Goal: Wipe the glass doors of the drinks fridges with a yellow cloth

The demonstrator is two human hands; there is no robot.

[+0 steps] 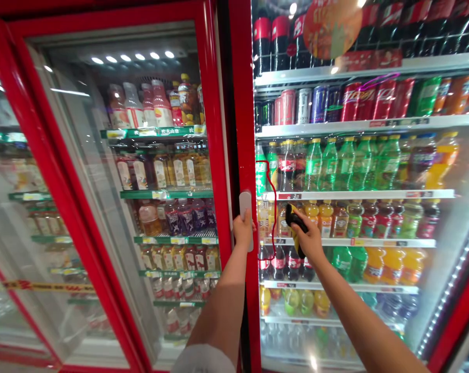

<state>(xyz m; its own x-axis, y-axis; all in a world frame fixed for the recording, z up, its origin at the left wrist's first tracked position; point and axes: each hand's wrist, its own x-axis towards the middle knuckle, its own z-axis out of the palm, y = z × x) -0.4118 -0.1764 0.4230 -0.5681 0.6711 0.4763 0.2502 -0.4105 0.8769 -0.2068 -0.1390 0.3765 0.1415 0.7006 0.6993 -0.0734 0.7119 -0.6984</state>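
Observation:
My left hand (243,229) is closed around the pale grey handle (245,199) on the red door frame (245,129) of the right-hand drinks fridge. In my right hand (309,239) is a black-and-yellow handheld device shaped like a barcode scanner (295,220). My fingers wrap around its grip, and its black head points up and left. It is in front of the glass, level with a row of juice bottles (325,220). I cannot tell whether the fridge door is fully closed.
Shelves of cola bottles (262,39), cans (351,101) and green soda bottles (314,163) stand behind the right glass. On the glass are a round orange sticker (332,26) and a red outline (274,223). To the left is another red-framed fridge (209,155) with bottled drinks.

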